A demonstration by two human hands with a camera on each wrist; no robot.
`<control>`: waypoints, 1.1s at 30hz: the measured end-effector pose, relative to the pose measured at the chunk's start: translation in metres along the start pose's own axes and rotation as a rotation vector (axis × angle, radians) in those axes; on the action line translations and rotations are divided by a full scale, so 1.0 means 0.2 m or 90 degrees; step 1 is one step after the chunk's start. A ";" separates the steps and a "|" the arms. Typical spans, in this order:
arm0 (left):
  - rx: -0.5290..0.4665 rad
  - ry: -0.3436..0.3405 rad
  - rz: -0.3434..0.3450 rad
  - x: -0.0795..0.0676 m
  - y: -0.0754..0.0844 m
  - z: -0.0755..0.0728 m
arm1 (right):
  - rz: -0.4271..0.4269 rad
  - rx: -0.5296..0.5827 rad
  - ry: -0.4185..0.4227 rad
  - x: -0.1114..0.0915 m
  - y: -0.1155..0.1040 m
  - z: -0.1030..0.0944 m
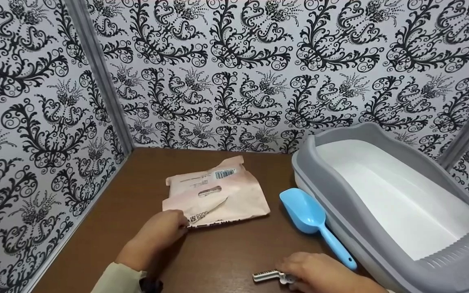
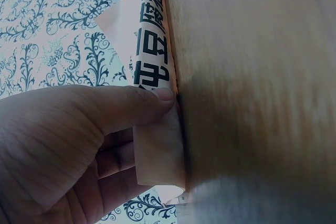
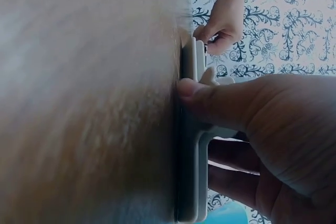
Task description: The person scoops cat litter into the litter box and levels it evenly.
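A pale pink bag of cat litter (image 1: 242,199) with black lettering, a barcode and a handle slot lies on the brown table. My left hand (image 1: 161,230) pinches its near left corner; in the left wrist view the thumb presses on the folded edge (image 2: 157,153) beside the printed characters. At the near edge of the view, my right hand (image 1: 316,268) grips a long grey-and-white clip-like piece (image 1: 265,276) low at the tabletop. The right wrist view shows the thumb on this stepped bar (image 3: 202,182), with fingers behind it; its exact kind is unclear.
A light blue scoop (image 1: 305,213) lies right of the bag, its handle pointing toward me. Beside it stands a large grey-rimmed litter box (image 1: 342,187) with a white inside. Patterned walls (image 1: 218,73) rise behind and to the left of the table (image 1: 218,260).
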State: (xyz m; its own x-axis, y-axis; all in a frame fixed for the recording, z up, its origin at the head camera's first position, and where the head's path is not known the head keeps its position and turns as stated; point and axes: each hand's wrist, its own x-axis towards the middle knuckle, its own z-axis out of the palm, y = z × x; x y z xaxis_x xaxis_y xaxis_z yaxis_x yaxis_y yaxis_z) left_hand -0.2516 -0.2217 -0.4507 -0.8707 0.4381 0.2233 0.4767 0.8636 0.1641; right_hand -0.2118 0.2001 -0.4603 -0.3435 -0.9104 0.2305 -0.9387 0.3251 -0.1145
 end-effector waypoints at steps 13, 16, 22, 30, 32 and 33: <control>-0.011 -0.022 -0.019 0.01 0.00 0.00 | -0.100 -0.088 -0.012 0.01 0.01 -0.02; -0.007 -0.017 -0.013 0.00 0.00 0.00 | -0.106 -0.081 -0.016 0.01 0.01 -0.02; -0.007 -0.011 -0.005 0.00 -0.01 0.00 | -0.096 -0.064 -0.037 0.00 0.02 -0.02; 0.002 -0.007 -0.004 0.01 -0.01 0.00 | -0.096 -0.064 -0.035 0.01 0.02 -0.02; -0.006 -0.015 -0.021 0.01 0.00 0.00 | -0.105 -0.079 -0.027 0.01 0.01 -0.02; -0.010 -0.019 -0.031 0.01 0.00 0.00 | -0.108 -0.085 -0.023 0.01 0.01 -0.02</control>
State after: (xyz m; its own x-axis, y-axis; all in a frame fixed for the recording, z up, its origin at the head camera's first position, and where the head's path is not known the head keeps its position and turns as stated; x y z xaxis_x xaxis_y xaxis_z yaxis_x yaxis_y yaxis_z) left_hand -0.2529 -0.2213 -0.4512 -0.8958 0.4037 0.1862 0.4359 0.8798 0.1896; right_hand -0.2149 0.2005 -0.4557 -0.1805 -0.9629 0.2005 -0.9794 0.1946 0.0531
